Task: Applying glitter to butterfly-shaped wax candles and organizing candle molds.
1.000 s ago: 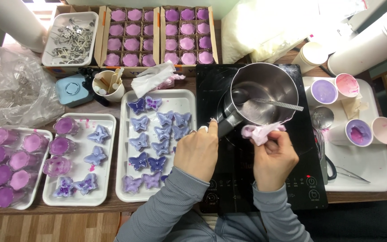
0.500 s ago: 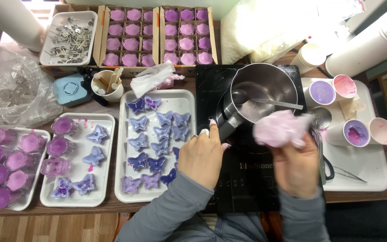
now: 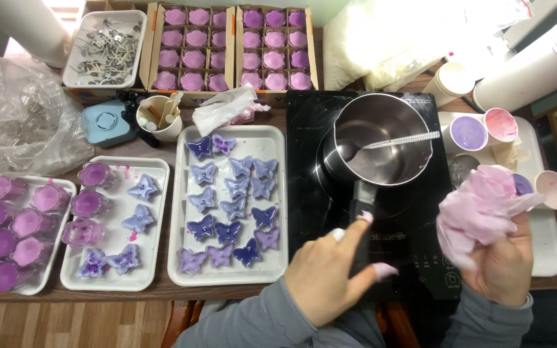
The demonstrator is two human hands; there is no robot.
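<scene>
Two bare hands work at the desk's front edge. Left hand (image 3: 330, 274) grips the black handle of the round stainless-steel pot (image 3: 381, 138), which sits on the black induction cooktop (image 3: 311, 193) near the desk's right side. Right hand (image 3: 501, 264) is closed around a crumpled pink-stained tissue wad (image 3: 478, 209), held above the cooktop's right edge. A metal spoon (image 3: 388, 142) lies inside the pot.
</scene>
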